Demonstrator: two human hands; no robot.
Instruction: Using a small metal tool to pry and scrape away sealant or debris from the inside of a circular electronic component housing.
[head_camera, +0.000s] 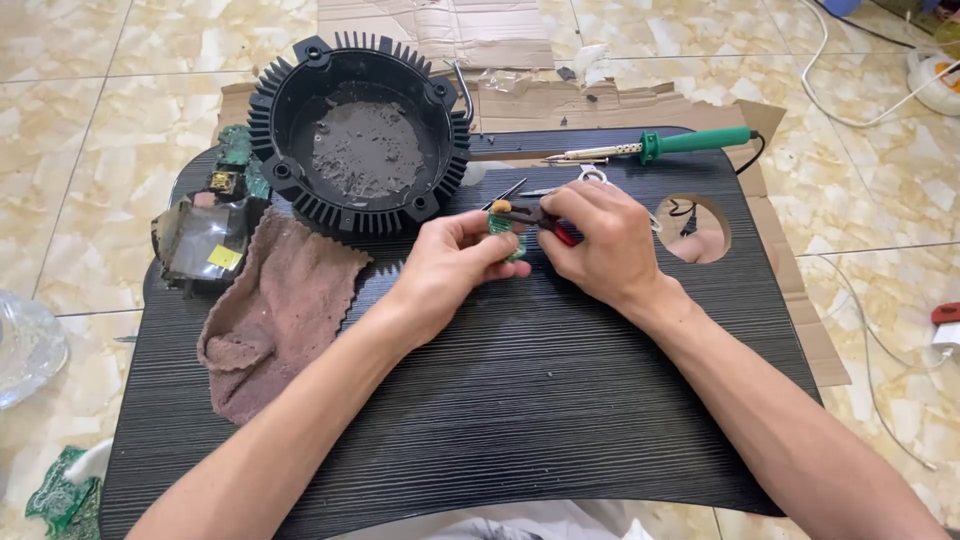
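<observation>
My left hand (452, 262) pinches a small green circuit board (503, 232) with an orange part on top, held just above the black ribbed board (520, 400). My right hand (602, 240) grips red-handled pliers (540, 216), whose dark jaws touch the small board's top. Both hands meet near the middle of the black board, right in front of a round black finned housing (362, 132) with a dusty grey floor.
A brown rag (275, 312) lies left of my hands. A dirty box-shaped part (203, 240) and green circuit boards (238, 158) sit at the far left. A green-handled soldering iron (660, 146) lies behind my right hand. Cardboard (520, 90), white cables (850, 100) and tiled floor surround.
</observation>
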